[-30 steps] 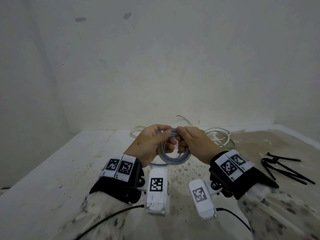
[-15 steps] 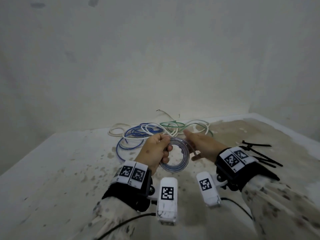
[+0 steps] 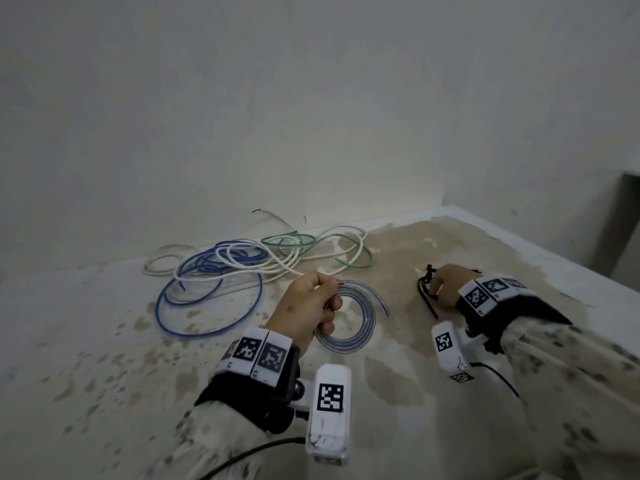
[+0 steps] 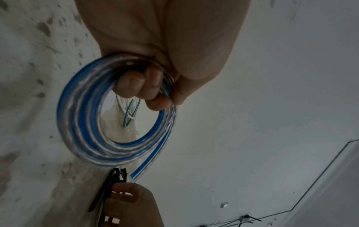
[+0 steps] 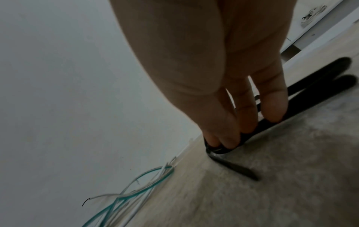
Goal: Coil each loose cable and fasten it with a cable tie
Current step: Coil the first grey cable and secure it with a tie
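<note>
My left hand (image 3: 329, 303) grips a small coil of clear cable with a blue stripe (image 3: 346, 348) above the table, fingers curled through the ring. The coil's free end (image 4: 136, 173) sticks out toward the right. In the left wrist view the coil (image 4: 77, 122) hangs from the fingers (image 4: 136, 86). My right hand (image 3: 433, 289) is down on the table at the right, fingertips pinching a bunch of black cable ties (image 3: 424, 299). The right wrist view shows the fingertips (image 5: 246, 127) pressed on the black ties (image 5: 320, 73).
Loose blue (image 3: 207, 327), white (image 3: 242, 268) and green (image 3: 287, 239) cables lie tangled at the back of the stained table (image 3: 104, 341), against the wall. The table's right edge (image 3: 588, 271) runs just beyond my right hand.
My right hand let go of the coil and moved right, down onto the black cable ties. The left hand keeps the coil and has lowered slightly. The view has tilted down.
</note>
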